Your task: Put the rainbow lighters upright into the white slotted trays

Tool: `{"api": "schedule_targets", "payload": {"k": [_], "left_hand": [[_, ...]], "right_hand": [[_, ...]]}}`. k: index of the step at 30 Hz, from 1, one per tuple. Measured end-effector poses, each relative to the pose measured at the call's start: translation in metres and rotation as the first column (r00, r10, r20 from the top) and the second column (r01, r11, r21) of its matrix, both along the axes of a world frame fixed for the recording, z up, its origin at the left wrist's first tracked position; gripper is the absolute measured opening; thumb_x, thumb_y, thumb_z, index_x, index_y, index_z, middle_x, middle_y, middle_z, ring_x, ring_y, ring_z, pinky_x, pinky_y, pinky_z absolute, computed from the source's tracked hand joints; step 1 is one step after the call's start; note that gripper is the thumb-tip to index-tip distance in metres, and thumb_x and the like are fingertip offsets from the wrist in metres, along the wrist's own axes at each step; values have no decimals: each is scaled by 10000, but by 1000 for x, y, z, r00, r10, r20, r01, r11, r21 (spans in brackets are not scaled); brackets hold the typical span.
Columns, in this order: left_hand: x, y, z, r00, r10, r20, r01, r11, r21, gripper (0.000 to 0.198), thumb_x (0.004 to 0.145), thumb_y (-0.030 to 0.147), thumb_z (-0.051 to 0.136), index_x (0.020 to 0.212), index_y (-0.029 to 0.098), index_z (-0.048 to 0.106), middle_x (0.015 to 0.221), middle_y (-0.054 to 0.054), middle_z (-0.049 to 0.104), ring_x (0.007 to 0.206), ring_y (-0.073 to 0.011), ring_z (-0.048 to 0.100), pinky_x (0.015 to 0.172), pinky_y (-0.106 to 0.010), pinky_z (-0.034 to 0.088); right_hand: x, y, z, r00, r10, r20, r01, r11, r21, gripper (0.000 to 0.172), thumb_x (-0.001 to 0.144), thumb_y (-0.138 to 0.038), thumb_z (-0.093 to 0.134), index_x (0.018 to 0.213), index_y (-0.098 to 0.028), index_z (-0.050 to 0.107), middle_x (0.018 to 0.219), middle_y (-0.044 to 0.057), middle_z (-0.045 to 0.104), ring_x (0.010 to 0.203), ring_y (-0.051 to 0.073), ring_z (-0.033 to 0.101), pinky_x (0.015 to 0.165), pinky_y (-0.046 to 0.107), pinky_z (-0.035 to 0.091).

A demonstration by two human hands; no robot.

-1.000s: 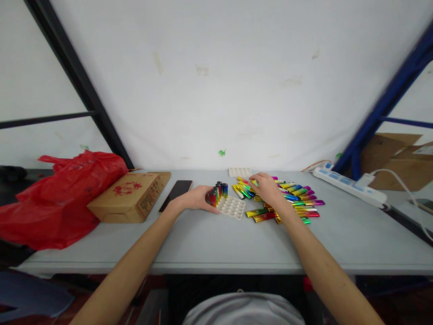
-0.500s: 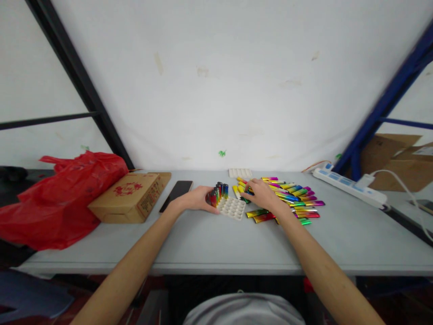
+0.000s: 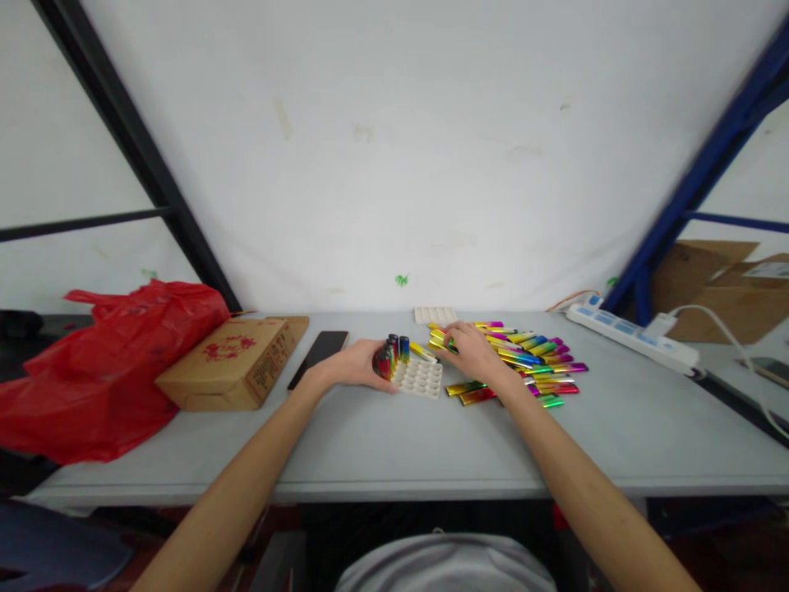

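Note:
A white tray with round sockets [image 3: 422,380] lies on the grey table [image 3: 394,436], with several shiny lighters [image 3: 392,351] standing upright at its far left corner. My left hand [image 3: 352,364] curls against the tray's left side and those standing lighters. My right hand [image 3: 469,350] rests on the left end of a pile of rainbow-coloured lighters [image 3: 535,360], its fingers closed on one lighter [image 3: 425,352] that points toward the tray.
A black phone [image 3: 319,353], a brown cardboard box [image 3: 234,362] and a red plastic bag [image 3: 117,362] lie to the left. A second white tray [image 3: 435,314] sits at the back. A white power strip [image 3: 634,339] with cables runs along the right.
My right hand has moved left from the middle of the lighter pile toward the tray, now with a lighter in its fingers. My left hand has stayed at the tray.

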State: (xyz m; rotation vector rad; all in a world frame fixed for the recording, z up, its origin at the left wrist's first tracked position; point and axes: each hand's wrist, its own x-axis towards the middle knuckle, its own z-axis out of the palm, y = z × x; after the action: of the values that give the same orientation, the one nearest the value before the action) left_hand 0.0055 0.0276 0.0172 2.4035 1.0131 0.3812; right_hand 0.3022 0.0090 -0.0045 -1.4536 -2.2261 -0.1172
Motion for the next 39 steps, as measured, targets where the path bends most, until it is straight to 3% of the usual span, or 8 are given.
{"api": "schedule_targets", "payload": {"k": [7, 11, 15, 18, 24, 28, 33, 39], "left_hand": [[3, -4, 3, 998, 65, -20, -64, 997, 37, 731, 588, 649, 836, 1085, 140, 668, 980, -63, 742, 871, -267, 672, 736, -315, 508], [10, -4, -2, 993, 110, -35, -107, 990, 91, 668, 629, 676, 801, 1015, 146, 677, 920, -64, 737, 795, -252, 658, 663, -303, 465], [17, -4, -8, 990, 139, -18, -136, 984, 112, 627, 656, 683, 785, 980, 158, 674, 870, -51, 730, 734, -227, 641, 620, -289, 431], [22, -4, -11, 990, 139, -12, -137, 983, 121, 636, 660, 707, 770, 963, 158, 669, 837, -46, 718, 701, -214, 625, 601, -284, 413], [23, -5, -12, 990, 138, -8, -136, 983, 121, 625, 671, 721, 750, 941, 163, 669, 793, -30, 696, 662, -199, 602, 581, -281, 397], [23, -5, -11, 992, 129, -6, -127, 983, 129, 615, 676, 709, 756, 948, 163, 674, 809, -34, 705, 676, -201, 613, 590, -281, 404], [22, -6, -11, 993, 115, -3, -113, 984, 141, 592, 694, 676, 760, 972, 159, 687, 838, -45, 725, 706, -212, 636, 618, -278, 422], [23, -5, -12, 994, 110, -1, -109, 985, 136, 617, 697, 685, 756, 1002, 153, 694, 892, -62, 747, 737, -225, 656, 644, -283, 437]], "right_hand": [[-3, -2, 14, 940, -6, -342, 8, 1000, 7, 246, 1007, -404, 529, 1117, -191, 584, 775, 14, 693, 713, 205, 638, 685, 284, 402], [-8, -7, 21, 898, -41, -438, 53, 998, 16, 290, 975, -470, 544, 977, -208, 667, 660, -12, 634, 644, 187, 596, 689, 284, 384], [-13, -4, 21, 778, -106, -620, 67, 994, -85, 388, 817, -581, 701, 794, -195, 656, 549, -52, 513, 541, 145, 481, 586, 270, 338], [-17, -1, 18, 679, -56, -732, -48, 992, -121, 502, 807, -666, 657, 652, -204, 541, 577, -41, 482, 580, 139, 455, 574, 271, 347], [-34, -7, 16, 325, -21, -945, -426, 890, -166, 491, 835, -727, 580, 876, -239, 531, 703, -39, 552, 564, 133, 504, 548, 273, 461], [-39, -11, 15, 416, -67, -907, -396, 885, -247, 472, 869, -718, 543, 860, -247, 509, 557, -98, 363, 445, 99, 308, 435, 225, 294], [-41, -14, 13, 656, 0, -755, -157, 978, -137, 571, 922, -695, 463, 616, -217, 404, 559, -47, 384, 554, 116, 379, 535, 258, 293], [-45, -18, 12, 771, 13, -637, -67, 996, -61, 505, 925, -560, 453, 559, -221, 369, 526, -37, 375, 561, 121, 374, 563, 275, 253]]}}
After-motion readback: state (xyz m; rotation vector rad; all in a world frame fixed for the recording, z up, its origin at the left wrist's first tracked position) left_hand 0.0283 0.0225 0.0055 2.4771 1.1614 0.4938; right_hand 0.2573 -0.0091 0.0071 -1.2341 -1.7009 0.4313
